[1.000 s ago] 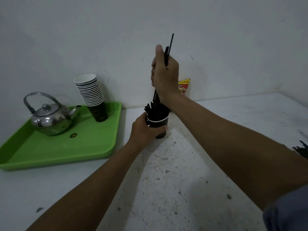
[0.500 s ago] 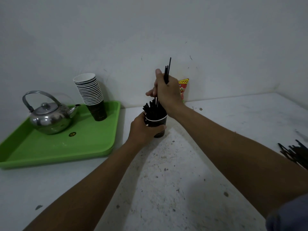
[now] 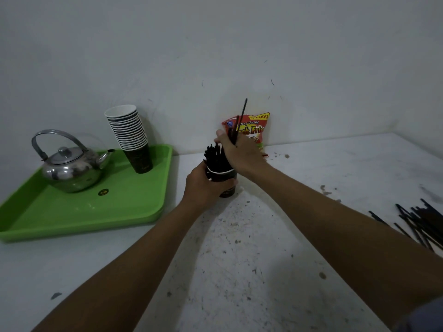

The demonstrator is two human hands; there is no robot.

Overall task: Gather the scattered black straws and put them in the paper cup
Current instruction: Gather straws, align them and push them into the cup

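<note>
A dark paper cup (image 3: 227, 179) with a white rim stands on the white table, near the back wall. It is packed with black straws (image 3: 214, 157) that stick up out of it. My left hand (image 3: 205, 184) wraps around the cup's left side. My right hand (image 3: 241, 152) sits just above the cup's rim, closed on a few black straws (image 3: 242, 116) whose tops poke up past my fingers. Their lower ends are hidden behind my hand. A loose pile of black straws (image 3: 418, 222) lies on the table at the right edge.
A green tray (image 3: 79, 212) lies at the left, carrying a steel kettle (image 3: 69, 167) and a stack of paper cups (image 3: 130, 136). A red snack packet (image 3: 254, 130) leans on the wall behind my right hand. The table (image 3: 239, 259) meets walls at back and right.
My right hand has come down with its straws, from well above the cup to just over the rim. My left hand has stayed on the cup.
</note>
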